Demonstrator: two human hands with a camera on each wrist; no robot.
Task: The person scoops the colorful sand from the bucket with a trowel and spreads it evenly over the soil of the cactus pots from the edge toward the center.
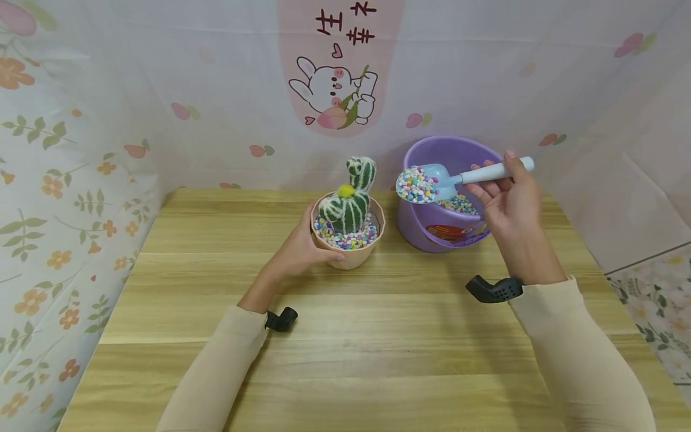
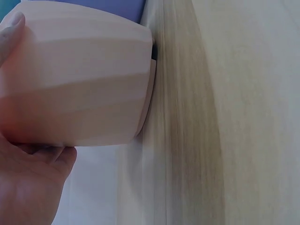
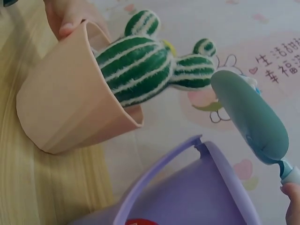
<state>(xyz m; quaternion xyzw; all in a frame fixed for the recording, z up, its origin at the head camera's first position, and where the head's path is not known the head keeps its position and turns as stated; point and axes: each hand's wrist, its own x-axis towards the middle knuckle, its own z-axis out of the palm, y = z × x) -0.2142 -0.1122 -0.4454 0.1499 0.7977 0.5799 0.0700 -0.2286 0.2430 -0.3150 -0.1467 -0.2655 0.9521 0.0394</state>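
My left hand (image 1: 300,249) grips the side of a peach-coloured flower pot (image 1: 354,259), its thumb along the front. In the pot a green knitted-looking cactus (image 1: 349,215) with white stripes and a yellow tuft stands among colourful pebbles (image 1: 345,240). My right hand (image 1: 510,204) holds a small light-blue shovel (image 1: 445,183) by its white handle. A heap of coloured pebbles (image 1: 417,184) fills the shovel's blade, which is over the left rim of a purple bucket (image 1: 412,222). In the right wrist view the underside of the shovel (image 3: 251,115) shows.
More coloured pebbles (image 1: 459,204) lie inside the bucket, to the right of the pot. Both stand near the back edge of a wooden table (image 1: 345,342). A patterned cloth (image 1: 216,108) hangs close behind them.
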